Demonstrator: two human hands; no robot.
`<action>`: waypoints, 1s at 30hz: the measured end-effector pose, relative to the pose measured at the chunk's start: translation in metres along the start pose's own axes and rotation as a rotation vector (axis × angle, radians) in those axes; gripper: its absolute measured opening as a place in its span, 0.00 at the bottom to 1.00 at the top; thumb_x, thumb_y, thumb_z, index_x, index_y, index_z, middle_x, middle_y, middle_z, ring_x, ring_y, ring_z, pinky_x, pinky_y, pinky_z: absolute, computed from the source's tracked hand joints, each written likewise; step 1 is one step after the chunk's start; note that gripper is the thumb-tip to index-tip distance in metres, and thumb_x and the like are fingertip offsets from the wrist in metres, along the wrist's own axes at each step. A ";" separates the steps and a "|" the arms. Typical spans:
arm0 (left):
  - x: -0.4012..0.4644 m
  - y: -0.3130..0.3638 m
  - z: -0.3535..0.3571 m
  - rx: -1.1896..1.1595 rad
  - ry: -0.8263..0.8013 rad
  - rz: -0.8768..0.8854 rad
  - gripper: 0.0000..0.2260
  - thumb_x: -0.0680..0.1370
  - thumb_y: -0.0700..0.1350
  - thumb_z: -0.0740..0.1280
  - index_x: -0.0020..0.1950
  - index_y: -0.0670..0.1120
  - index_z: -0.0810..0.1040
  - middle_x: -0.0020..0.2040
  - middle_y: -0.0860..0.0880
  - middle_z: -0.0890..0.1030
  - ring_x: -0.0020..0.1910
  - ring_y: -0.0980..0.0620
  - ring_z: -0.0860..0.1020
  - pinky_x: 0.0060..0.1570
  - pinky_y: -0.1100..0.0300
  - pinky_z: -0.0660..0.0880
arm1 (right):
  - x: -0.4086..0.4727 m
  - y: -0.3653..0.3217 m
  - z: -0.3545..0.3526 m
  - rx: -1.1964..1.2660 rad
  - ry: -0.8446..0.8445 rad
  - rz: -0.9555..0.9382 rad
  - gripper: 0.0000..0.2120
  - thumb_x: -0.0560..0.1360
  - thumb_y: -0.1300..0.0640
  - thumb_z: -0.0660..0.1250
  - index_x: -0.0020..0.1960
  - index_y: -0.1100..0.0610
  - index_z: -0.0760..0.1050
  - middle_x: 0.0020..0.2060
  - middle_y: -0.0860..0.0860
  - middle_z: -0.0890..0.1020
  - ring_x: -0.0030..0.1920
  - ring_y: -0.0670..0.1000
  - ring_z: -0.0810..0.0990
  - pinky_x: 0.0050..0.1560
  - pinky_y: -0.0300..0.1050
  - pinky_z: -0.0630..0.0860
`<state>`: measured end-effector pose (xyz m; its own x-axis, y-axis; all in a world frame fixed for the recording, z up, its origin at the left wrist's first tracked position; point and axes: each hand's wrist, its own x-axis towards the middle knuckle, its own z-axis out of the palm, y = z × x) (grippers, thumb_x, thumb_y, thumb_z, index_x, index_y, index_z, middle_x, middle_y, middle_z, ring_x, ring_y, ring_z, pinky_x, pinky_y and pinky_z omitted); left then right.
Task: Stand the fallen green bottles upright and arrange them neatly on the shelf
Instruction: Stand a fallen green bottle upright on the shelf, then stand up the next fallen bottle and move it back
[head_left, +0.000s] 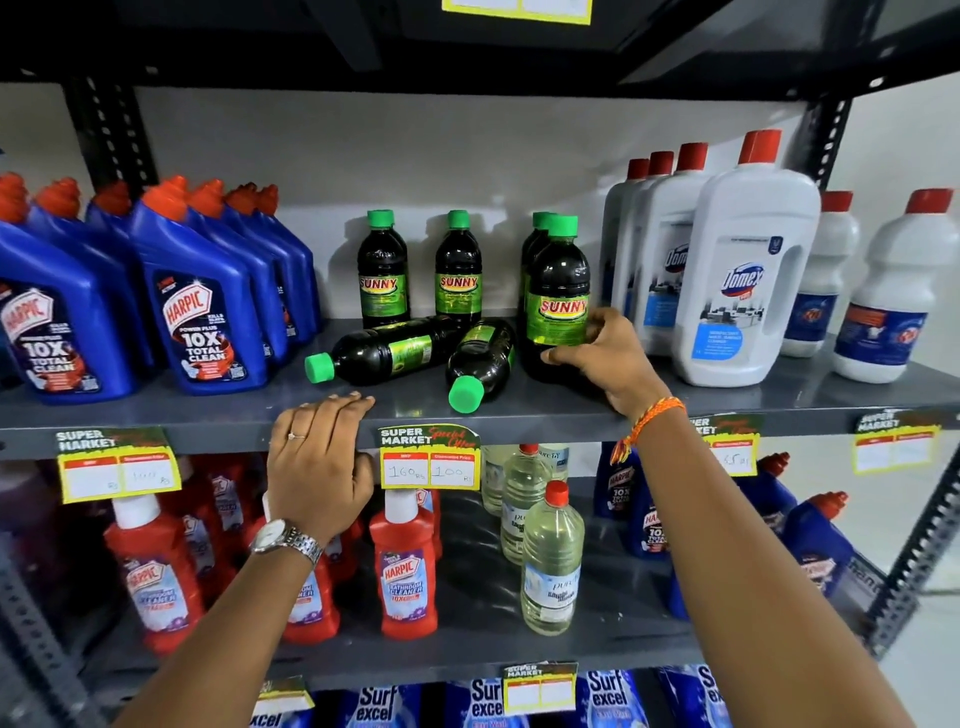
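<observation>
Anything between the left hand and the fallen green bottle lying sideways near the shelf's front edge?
Nothing visible. The left hand rests on the shelf edge, and only bare shelf separates it from the sideways bottle. The second fallen bottle lies to its right.

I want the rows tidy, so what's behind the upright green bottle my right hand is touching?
Directly behind the front Sunny bottle touched by the right hand stands another green-capped bottle; only its cap and left edge show. Anything farther back is hidden.

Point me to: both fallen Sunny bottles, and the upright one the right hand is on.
Left fallen bottle (387, 351), head view, on its green label.
Right fallen bottle (480, 364), head view, on its dark body.
Upright held bottle (558, 317), head view, on its label.
</observation>
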<state>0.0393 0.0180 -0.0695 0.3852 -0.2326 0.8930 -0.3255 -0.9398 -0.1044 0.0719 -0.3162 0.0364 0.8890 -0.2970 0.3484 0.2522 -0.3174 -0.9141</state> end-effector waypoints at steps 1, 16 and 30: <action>0.000 0.000 0.000 -0.001 -0.003 0.000 0.24 0.69 0.43 0.63 0.64 0.43 0.77 0.58 0.44 0.82 0.58 0.45 0.75 0.63 0.47 0.65 | -0.002 -0.001 0.001 -0.045 0.028 -0.013 0.37 0.59 0.62 0.84 0.62 0.59 0.70 0.54 0.56 0.84 0.54 0.53 0.83 0.58 0.50 0.79; -0.001 0.000 -0.016 -0.041 -0.159 -0.007 0.26 0.70 0.45 0.61 0.68 0.43 0.75 0.62 0.43 0.80 0.61 0.42 0.76 0.68 0.46 0.64 | -0.025 -0.020 0.000 -0.085 0.031 0.031 0.38 0.64 0.56 0.82 0.67 0.59 0.68 0.57 0.52 0.81 0.59 0.52 0.80 0.64 0.50 0.76; 0.002 0.001 -0.033 -0.040 -0.258 0.006 0.27 0.70 0.45 0.62 0.70 0.43 0.74 0.62 0.45 0.79 0.60 0.45 0.74 0.68 0.49 0.64 | -0.058 -0.085 0.041 -0.909 -0.802 -0.581 0.41 0.66 0.76 0.66 0.73 0.45 0.71 0.81 0.52 0.60 0.80 0.54 0.55 0.78 0.52 0.53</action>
<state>0.0116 0.0250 -0.0535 0.5894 -0.2993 0.7504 -0.3600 -0.9288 -0.0877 0.0142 -0.2351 0.0855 0.7965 0.5897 0.1335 0.6031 -0.7904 -0.1072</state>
